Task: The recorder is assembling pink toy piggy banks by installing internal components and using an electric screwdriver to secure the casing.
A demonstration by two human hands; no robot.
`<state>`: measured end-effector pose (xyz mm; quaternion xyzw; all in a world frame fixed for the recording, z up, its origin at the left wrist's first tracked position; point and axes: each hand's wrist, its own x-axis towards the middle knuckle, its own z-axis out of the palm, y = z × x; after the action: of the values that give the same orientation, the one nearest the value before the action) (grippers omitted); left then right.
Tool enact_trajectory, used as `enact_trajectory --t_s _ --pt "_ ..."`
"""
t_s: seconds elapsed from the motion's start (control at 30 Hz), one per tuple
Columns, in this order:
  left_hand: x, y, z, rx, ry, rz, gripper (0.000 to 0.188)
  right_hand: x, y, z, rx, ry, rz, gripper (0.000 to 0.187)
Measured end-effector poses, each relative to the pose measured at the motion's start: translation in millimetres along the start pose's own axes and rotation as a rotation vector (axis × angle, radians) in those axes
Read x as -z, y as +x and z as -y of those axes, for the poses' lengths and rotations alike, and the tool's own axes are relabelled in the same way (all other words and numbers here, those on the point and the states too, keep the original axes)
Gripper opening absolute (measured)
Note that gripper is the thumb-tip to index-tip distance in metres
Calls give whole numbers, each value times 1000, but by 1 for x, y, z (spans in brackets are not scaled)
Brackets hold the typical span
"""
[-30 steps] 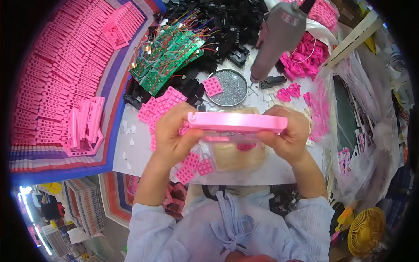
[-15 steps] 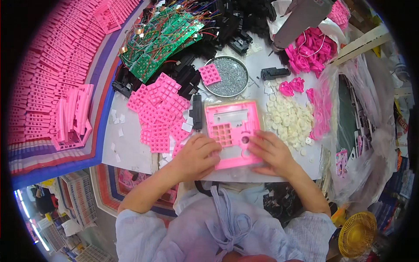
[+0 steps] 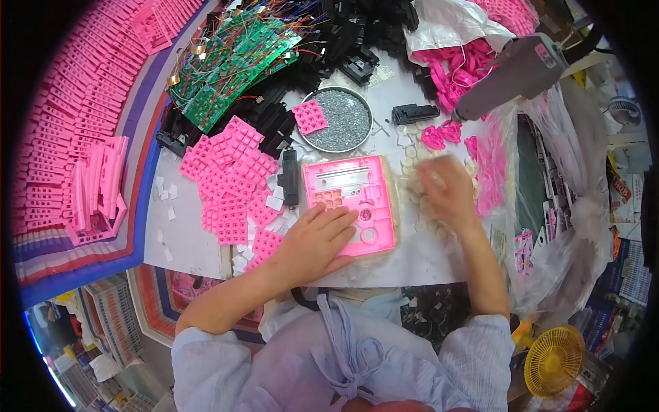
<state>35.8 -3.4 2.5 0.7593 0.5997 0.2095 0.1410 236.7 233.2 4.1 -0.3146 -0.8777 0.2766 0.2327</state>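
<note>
A pink plastic case shell (image 3: 386,199) with square and round cutouts lies in front of me on a wrapped pad. My left hand (image 3: 317,242) rests flat over its lower left part, fingers stretched out and covering some of the square holes. To the right of the shell, my right hand (image 3: 449,191) is over a pile of small cream-white discs (image 3: 427,218). Motion smears its fingers, so I cannot tell whether they hold a disc. A black plastic part (image 3: 290,178) stands just left of the shell.
Pink button sheets (image 3: 226,182) are heaped at left, beside stacked pink shells (image 3: 75,117). Behind lie wired green circuit boards (image 3: 240,75) and a round tin of screws (image 3: 343,123). A grey tool (image 3: 511,77) hangs over the right side, near a bag of pink parts (image 3: 453,72).
My right hand has left the shell's right edge and moved up and right onto the discs. The left hand has flattened onto the shell. The hanging grey tool has swung right and lower.
</note>
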Motion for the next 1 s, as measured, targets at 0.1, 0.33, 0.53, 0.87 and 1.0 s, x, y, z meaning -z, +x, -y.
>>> enact_trajectory --t_s 0.1,0.33,0.53,0.87,1.0 --pt "1 3 1 0 -12 9 48 -8 33 -17 5 -194 5 16" --pt "-1 2 1 0 -69 -28 45 -29 52 -28 48 -530 95 24" --pt "11 9 -5 137 -344 -281 30 -4 33 20 62 -367 225 12" --pt "-1 14 -22 275 -628 -210 10 -17 -50 86 130 270 292 23" --pt "-3 12 -25 306 -599 -215 17 -26 -57 84 -74 433 259 18"
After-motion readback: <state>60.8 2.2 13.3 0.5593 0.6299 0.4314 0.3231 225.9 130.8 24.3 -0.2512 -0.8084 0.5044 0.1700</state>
